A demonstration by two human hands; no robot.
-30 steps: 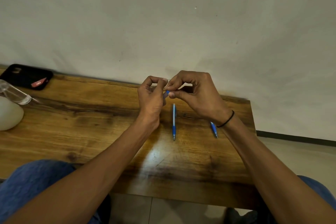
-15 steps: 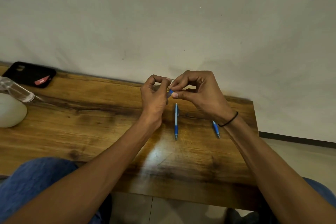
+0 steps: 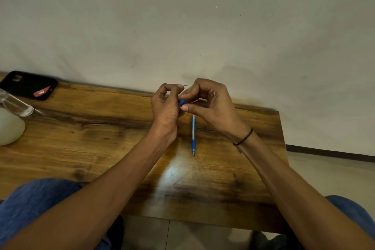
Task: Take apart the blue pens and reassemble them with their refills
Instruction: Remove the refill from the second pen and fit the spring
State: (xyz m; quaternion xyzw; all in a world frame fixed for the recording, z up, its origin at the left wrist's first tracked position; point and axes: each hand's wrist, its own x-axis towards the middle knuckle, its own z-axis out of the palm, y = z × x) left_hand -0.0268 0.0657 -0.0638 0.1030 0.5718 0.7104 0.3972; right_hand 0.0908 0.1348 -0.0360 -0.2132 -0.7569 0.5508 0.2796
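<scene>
Head view: the two hands meet over the far side of the table (image 3: 101, 148). The left hand (image 3: 165, 108) and right hand (image 3: 211, 105) both pinch a small blue pen part (image 3: 182, 102), mostly hidden by curled fingers. A thin dark line (image 3: 188, 85), maybe a refill, runs between the fingertips; it is hard to make out. A slim blue pen (image 3: 193, 135) lies flat on the smooth, shiny wood, just near of the hands. A black phone (image 3: 28, 85) lies far left. A round white thing (image 3: 9, 128) is cut off at the left edge.

Blue-and-white pen (image 3: 193, 134), brown wood-grain table (image 3: 101, 140)
</scene>
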